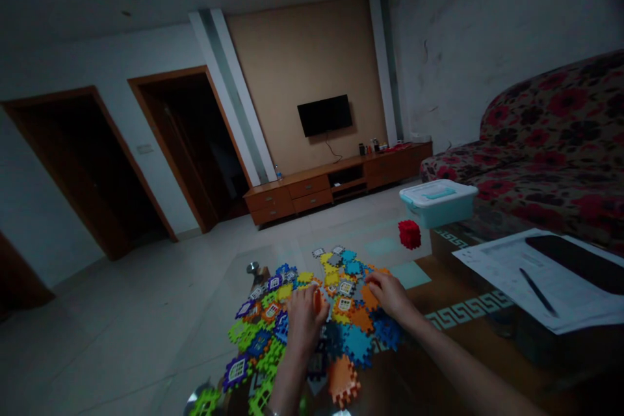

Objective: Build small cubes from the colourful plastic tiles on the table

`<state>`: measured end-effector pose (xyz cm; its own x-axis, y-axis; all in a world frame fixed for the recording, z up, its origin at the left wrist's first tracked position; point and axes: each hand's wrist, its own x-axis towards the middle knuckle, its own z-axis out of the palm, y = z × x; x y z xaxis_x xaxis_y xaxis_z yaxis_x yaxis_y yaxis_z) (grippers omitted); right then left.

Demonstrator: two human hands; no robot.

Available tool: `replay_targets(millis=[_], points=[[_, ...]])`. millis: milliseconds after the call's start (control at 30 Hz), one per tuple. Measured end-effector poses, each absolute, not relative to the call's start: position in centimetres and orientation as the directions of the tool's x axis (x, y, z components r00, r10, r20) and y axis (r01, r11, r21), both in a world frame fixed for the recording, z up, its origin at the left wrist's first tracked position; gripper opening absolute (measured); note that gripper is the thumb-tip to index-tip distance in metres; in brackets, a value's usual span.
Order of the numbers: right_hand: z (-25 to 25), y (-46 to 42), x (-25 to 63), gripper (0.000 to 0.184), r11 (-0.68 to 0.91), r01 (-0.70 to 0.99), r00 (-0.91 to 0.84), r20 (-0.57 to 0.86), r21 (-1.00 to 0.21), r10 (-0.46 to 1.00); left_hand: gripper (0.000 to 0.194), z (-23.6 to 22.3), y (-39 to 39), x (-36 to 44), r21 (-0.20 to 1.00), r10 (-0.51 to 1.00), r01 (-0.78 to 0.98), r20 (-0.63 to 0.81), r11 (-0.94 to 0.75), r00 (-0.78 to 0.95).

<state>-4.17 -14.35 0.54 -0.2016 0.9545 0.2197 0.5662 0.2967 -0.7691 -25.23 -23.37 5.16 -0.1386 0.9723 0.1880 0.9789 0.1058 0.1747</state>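
Many colourful interlocking plastic tiles with toothed edges lie spread over the glass table. My left hand (306,312) is closed, with an orange tile (318,301) between its thumb and fingers, above the middle of the spread. Over the right side, my right hand (389,294) has its fingers bent and pinched at the edge of another orange tile (369,299). A light blue tile (357,343) and a dark blue tile (387,330) lie below that hand. Purple window tiles (237,372) and green tiles (253,339) are left of my left hand.
A red cube of joined tiles (409,234) stands on the table beyond my right hand. Behind it is a lidded teal box (439,205). Papers (511,273) with a pen (538,292) lie at the right. A floral sofa (550,136) stands beyond them.
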Motion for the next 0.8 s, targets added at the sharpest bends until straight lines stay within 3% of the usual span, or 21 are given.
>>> replay_targets(millis=[100, 200, 400, 633, 800], points=[[0.7, -14.7, -4.4, 0.024, 0.333, 0.467, -0.262, 0.231, -0.819, 0.937, 0.050, 5.1, -26.7, -24.2, 0.276, 0.992, 0.961, 0.122, -0.013, -0.022], [0.8, -15.2, -4.9, 0.020, 0.308, 0.375, -0.302, 0.199, -0.874, 0.932, 0.060, 4.3, -29.5, -23.2, 0.331, 1.000, 0.944, 0.012, 0.005, -0.010], [1.1, -16.5, -4.8, 0.021, 0.269, 0.246, -0.363, 0.168, -0.931, 0.916, 0.062, 2.8, -31.1, -21.9, 0.301, 0.990, 0.953, -0.140, 0.029, 0.015], [1.2, -17.6, -4.4, 0.019, 0.230, 0.226, -0.372, 0.135, -0.947, 0.918, 0.078, 4.1, -31.0, -20.4, 0.251, 0.966, 0.962, -0.254, 0.109, -0.043], [2.1, -18.5, -4.7, 0.016, 0.177, 0.193, -0.428, 0.080, -0.965, 0.900, 0.096, 3.0, -31.1, -20.5, 0.372, 0.959, 0.925, -0.281, 0.079, 0.031]])
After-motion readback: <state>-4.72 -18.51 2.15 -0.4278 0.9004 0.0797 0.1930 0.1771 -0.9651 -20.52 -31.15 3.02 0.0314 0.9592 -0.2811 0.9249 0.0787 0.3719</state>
